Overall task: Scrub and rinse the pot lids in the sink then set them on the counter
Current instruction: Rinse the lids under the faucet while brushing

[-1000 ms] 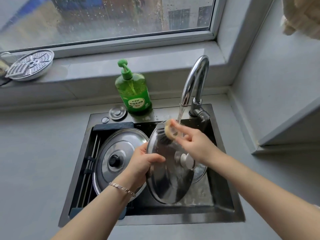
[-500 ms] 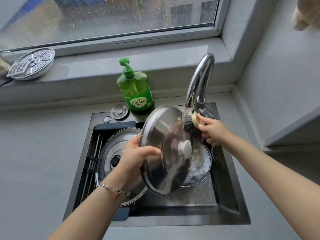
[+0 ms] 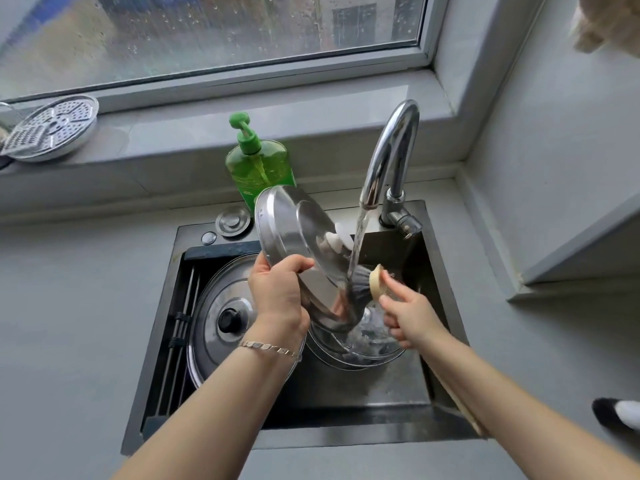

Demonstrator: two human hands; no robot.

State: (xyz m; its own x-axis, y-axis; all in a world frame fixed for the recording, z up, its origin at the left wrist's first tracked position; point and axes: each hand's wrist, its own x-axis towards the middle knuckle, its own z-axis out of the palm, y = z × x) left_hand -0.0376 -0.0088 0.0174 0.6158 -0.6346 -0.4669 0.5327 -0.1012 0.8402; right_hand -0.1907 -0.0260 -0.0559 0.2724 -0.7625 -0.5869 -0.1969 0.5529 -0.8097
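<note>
Water [image 3: 359, 233] is running hard from the curved tap [image 3: 391, 150] and straight onto the steel lid [image 3: 294, 233]. The lid is up above the sink [image 3: 440, 299], tilted steeply, with its white knob [image 3: 336, 238] facing the stream. Left hand [image 3: 277, 292] has it by the lower rim, thumb hooked over the top face and fingers wrapped behind, a firm clamp, and there's a thin bracelet [image 3: 270, 348] on that wrist. Right hand [image 3: 412, 318] comes in from the other side, fingers closed round a brush [image 3: 365, 284] just behind its pale wooden head. The dark bristles are pressed against the lid's lower edge, right where the water runs off. Down in the basin on the left, a second lid [image 3: 214, 306] with a black knob lies knob up, partly under the left wrist. Under the stream sits a clear round piece [image 3: 367, 344] with a metal rim, catching the runoff; lid or bowl, I can't tell through the splashing. Behind the basin a green soap bottle [image 3: 256, 168] stands upright, its base hidden by the raised lid, and a round metal cap [image 3: 232, 221] sits on the sink's back ledge just beside it. Grey bench [image 3: 69, 306] runs all around the sink. Up on the windowsill [image 3: 173, 133], far left, a perforated steel rack [image 3: 52, 129] rests below the rain-spotted window [image 3: 242, 29].
</note>
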